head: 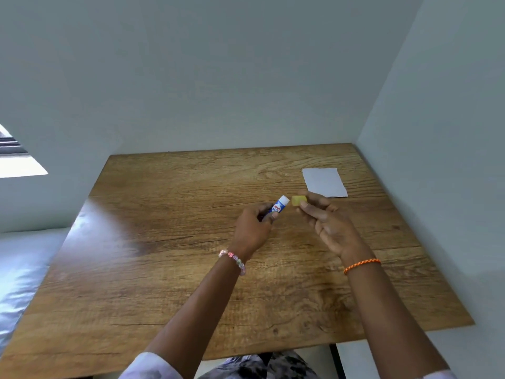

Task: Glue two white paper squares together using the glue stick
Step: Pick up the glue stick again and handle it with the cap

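Holding the glue stick [279, 208] above the table [164, 269], the left hand [252, 231] grips its hard body. The right hand [325, 220] pinches its yellow cap [298, 200]. White paper [324, 182] lies nearby, thin and floppy; lift it by an edge.

A wooden table [164, 269] stands in a corner (pale walls [218, 77]).

The only lettering sits on the glue stick [279, 206], on its blue and white barrel: red letters that look like "fevi" above white ones that may read "Stik" (both blurred, so neither is certain). The white paper [324, 182] shows no readable print.
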